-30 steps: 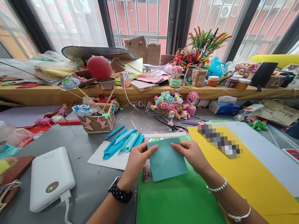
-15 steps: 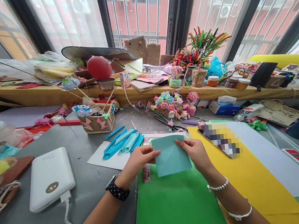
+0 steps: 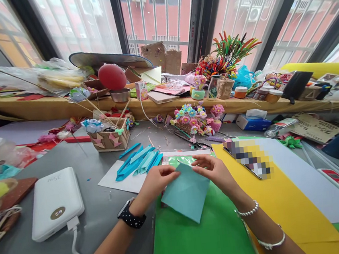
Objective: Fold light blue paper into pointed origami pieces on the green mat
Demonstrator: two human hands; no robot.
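A square sheet of light blue paper [image 3: 186, 196] is held up, turned with one corner toward me, over a green folder [image 3: 199, 241]. My left hand [image 3: 158, 180] pinches its upper left edge between thumb and fingers. At the upper right edge, my right hand [image 3: 213, 173] has its thumb and fingertips on the paper, the other fingers loosely bent. Faint crease lines show on the sheet. Beyond my left hand, several folded blue paper strips [image 3: 138, 160] lie on a white sheet [image 3: 108, 180].
A white power bank [image 3: 58, 203] with a cable is at left. On the right lie yellow card [image 3: 287, 211] and a phone [image 3: 246, 163]. A cardboard box [image 3: 110, 139] and crocheted flowers [image 3: 191, 118] stand behind, below a cluttered ledge [image 3: 64, 107].
The light blue paper has turned from lying square to a diamond-like tilt, its lower corner now nearer me. My right hand has shifted its fingers along the edge.
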